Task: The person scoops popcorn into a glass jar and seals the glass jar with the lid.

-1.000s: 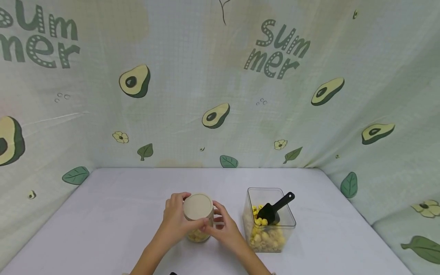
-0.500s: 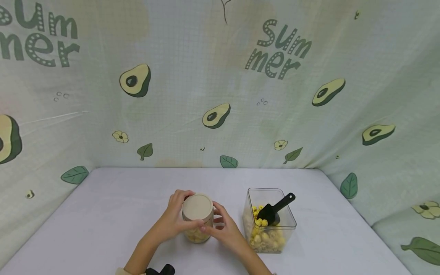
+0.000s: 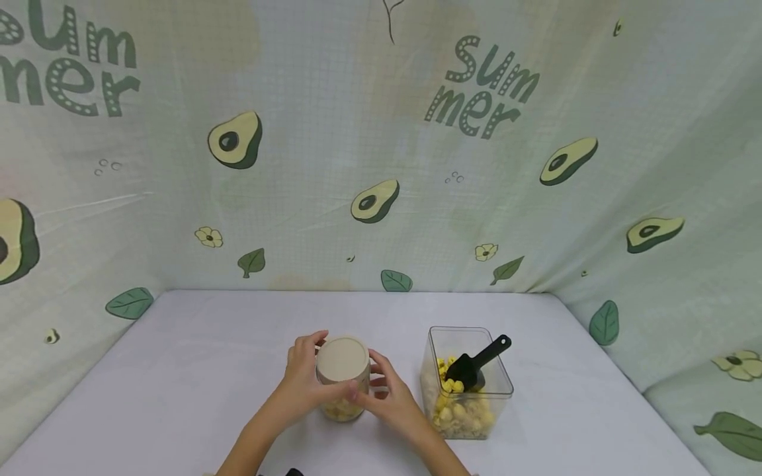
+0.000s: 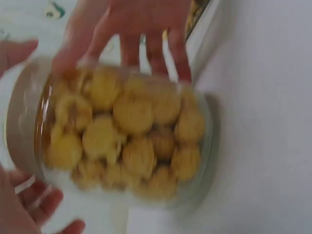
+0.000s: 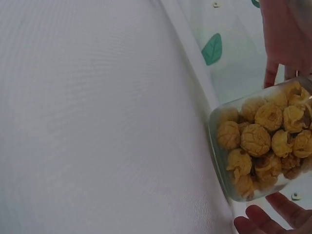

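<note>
A clear jar (image 3: pixel 342 411) of round popcorn stands upright on the white table, capped by a beige lid (image 3: pixel 342 358). My left hand (image 3: pixel 300 387) curls round the lid, thumb along its front and fingers at its left and back. From the other side my right hand (image 3: pixel 394 396) grips the jar, with its thumb in front near the left thumb. The popcorn (image 4: pixel 131 129) fills most of the jar in the left wrist view, where the left fingers (image 4: pixel 44 204) are spread at the lid's edge. In the right wrist view the jar's base (image 5: pixel 222 161) is near the tabletop.
Right of the jar stands a clear open container (image 3: pixel 426 370) partly filled with popcorn (image 3: pixel 464 413). A black scoop (image 3: pixel 463 370) leans in it, handle over the right rim. Avocado-print cloth (image 3: pixel 309 165) hangs behind the white table (image 3: pixel 196 383) and along both sides.
My left hand first turned round the lid, its wrist swinging left and fingers sliding over the back, then swung back to about its earlier pose. The right hand and jar barely moved.
</note>
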{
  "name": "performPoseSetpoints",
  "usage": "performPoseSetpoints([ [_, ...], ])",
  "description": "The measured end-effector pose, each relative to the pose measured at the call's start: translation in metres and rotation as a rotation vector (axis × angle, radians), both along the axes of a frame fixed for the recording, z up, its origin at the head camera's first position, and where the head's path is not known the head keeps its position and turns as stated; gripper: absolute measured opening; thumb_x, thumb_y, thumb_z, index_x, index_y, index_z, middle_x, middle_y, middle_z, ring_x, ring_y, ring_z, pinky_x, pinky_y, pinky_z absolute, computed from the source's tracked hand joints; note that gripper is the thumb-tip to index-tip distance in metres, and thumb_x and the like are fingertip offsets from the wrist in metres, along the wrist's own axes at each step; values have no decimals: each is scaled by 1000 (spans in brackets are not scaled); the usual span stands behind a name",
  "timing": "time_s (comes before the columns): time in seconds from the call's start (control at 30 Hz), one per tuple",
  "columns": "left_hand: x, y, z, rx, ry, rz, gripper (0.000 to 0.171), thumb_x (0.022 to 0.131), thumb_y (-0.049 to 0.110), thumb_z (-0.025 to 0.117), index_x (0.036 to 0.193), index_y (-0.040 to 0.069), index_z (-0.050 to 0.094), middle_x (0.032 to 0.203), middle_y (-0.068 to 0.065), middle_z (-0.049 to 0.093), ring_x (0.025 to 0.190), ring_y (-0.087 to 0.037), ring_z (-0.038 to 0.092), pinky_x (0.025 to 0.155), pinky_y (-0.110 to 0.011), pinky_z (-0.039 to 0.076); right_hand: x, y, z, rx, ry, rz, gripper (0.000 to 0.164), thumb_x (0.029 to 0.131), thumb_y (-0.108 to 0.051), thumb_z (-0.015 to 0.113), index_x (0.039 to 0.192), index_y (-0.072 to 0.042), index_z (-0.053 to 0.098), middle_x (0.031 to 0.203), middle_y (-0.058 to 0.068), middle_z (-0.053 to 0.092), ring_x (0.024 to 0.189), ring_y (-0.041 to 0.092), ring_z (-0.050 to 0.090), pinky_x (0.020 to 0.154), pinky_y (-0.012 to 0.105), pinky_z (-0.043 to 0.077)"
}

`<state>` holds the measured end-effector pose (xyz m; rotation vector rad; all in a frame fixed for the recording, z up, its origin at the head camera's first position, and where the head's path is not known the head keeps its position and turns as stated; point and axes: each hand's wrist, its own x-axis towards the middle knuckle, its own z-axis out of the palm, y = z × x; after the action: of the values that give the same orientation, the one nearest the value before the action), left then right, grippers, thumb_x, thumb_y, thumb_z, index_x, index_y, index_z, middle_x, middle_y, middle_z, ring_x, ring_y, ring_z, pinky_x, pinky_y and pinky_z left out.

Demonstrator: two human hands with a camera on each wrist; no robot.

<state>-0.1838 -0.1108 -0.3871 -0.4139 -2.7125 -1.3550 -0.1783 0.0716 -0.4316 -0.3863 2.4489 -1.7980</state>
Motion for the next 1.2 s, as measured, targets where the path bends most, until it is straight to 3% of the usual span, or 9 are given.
performPoseSetpoints([
  [0.23, 10, 22, 2, -44, 89, 206, 94, 59, 43, 83, 127, -3, 37, 120, -21, 42, 108, -34, 36, 77, -45, 39, 1, 1, 0, -17, 27, 13, 74, 82, -36, 69, 143, -22, 31, 127, 13, 49, 105, 20, 49, 88, 43, 47],
  [0.47, 9, 22, 0, -53, 115, 250, 86, 59, 44, 83, 121, -1, 43, 115, -17, 47, 105, -31, 38, 76, -41, 38, 2, 0, 1, -20, -7, 7, 76, 81, -38, 70, 144, -25, 30, 128, 10, 47, 107, 21, 48, 88, 44, 46],
  [0.7, 3, 15, -4, -41, 146, 201, 83, 58, 46, 84, 118, 3, 46, 110, -10, 49, 105, -25, 38, 77, -35, 39, 2, -1, 2, -19, -8, -6, 76, 80, -40, 71, 143, -24, 31, 127, 9, 48, 106, 21, 48, 87, 42, 47],
  [0.93, -6, 2, -8, 40, 132, 59, 80, 58, 42, 86, 120, 9, 47, 111, -3, 50, 108, -20, 39, 84, -39, 44, 2, -1, 3, -19, 9, -10, 76, 79, -41, 71, 143, -23, 33, 126, 11, 49, 106, 21, 49, 86, 41, 47],
  [1.1, -12, -7, -12, 95, 90, -35, 78, 59, 38, 86, 123, 15, 48, 113, 1, 49, 108, -17, 39, 88, -40, 42, 2, 0, 3, -15, 8, -9, 76, 79, -42, 71, 143, -25, 33, 127, 10, 48, 106, 22, 49, 87, 41, 47],
  [1.2, -14, -8, -13, 108, 83, -69, 79, 61, 35, 86, 126, 13, 48, 116, -1, 49, 109, -19, 39, 88, -42, 41, 3, -1, 3, -4, 16, -10, 77, 79, -42, 71, 143, -24, 33, 127, 11, 48, 106, 21, 49, 86, 41, 47],
])
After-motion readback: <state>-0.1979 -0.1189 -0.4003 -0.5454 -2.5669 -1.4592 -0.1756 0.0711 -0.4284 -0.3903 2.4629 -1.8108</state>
